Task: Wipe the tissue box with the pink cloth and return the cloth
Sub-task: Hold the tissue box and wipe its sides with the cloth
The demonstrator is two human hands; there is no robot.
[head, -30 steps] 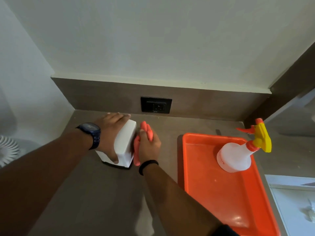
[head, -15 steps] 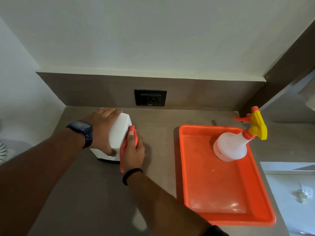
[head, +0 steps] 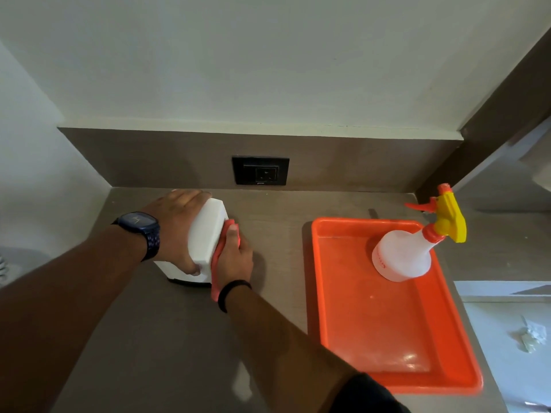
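The left hand (head: 176, 231) is gripping the white tissue box (head: 205, 236). The right hand (head: 234, 257) is pressing the pink cloth (head: 217, 257) flat against its side. Red lettering on the spray bottle (head: 402, 254) is unreadable.

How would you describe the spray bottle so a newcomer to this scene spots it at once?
Start at the brown counter and find the orange tray on its right side. The spray bottle stands in the tray's far right corner. It is the only thing in the tray: a translucent white body with a yellow head and an orange trigger.

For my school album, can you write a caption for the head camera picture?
Left hand steadies the box while right hand presses the cloth against its side.
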